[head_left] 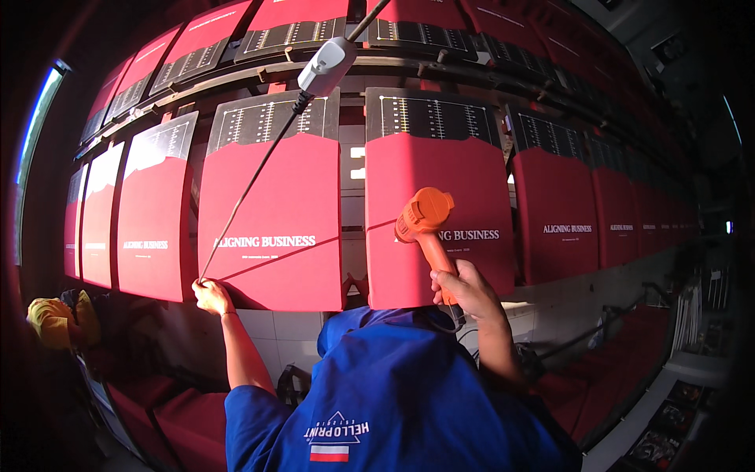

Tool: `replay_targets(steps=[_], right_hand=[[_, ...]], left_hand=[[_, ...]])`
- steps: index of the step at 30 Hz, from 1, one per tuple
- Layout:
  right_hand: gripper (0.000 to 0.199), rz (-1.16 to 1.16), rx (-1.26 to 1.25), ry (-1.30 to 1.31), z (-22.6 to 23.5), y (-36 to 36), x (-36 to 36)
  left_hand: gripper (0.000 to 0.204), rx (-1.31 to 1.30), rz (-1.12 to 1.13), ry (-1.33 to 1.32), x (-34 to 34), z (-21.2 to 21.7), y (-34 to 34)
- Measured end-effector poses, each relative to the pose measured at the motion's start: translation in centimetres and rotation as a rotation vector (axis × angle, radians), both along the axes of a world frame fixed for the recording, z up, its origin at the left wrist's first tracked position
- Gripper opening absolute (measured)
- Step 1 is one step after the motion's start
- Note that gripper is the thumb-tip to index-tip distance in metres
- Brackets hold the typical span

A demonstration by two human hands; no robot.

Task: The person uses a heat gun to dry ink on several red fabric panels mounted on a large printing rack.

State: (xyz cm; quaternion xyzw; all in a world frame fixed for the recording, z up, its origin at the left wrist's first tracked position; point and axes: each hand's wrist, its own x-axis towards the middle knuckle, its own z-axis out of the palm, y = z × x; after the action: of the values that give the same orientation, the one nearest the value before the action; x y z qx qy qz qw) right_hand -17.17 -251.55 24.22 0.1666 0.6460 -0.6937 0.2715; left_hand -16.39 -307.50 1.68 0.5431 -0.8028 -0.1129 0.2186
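My right hand (465, 289) is wrapped round the handle of an orange heat gun (429, 212), which is over a red fabric panel (440, 185) with white lettering. To the left, my left hand (212, 297) pinches a thin cord (245, 193) at the lower left corner of another red panel (271, 189). The cord runs up to a white plug connector (327, 66) hanging at the top. Each panel is stretched over a black board (432, 110) with white ruler marks at its far end.
More red panels on boards (558, 204) line the row to left and right, and a second row (291, 20) lies behind a rail (275, 71). Yellow and dark cloth (52, 322) sits at the left. Red fabric (197, 425) lies behind me at lower left.
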Motion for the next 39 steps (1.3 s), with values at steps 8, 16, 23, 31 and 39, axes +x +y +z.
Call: replay_targets(steps=[8,16,23,31,39], right_hand=[[0.03,0.004,0.007,0.032,-0.1,-0.4,-0.1],[0.027,-0.064,0.144,0.021,0.2,4.0,2.2],[0.023,-0.122,0.016,-0.028,0.4,5.5,4.9],[0.028,-0.266,0.159,-0.059,0.1,8.5,5.8],[0.026,-0.351,0.145,-0.028,-0.7,11.1,6.8]], left_hand=[[0.03,-0.006,-0.005,-0.006,-0.2,0.9,0.6],[0.033,-0.045,-0.054,-0.028,0.6,-0.7,-1.0],[0.034,-0.09,-0.06,-0.086,0.2,-1.3,-1.3],[0.035,-0.017,-0.217,-0.034,1.4,-2.7,-3.2],[0.032,0.094,-0.358,0.144,4.4,0.8,-5.0]])
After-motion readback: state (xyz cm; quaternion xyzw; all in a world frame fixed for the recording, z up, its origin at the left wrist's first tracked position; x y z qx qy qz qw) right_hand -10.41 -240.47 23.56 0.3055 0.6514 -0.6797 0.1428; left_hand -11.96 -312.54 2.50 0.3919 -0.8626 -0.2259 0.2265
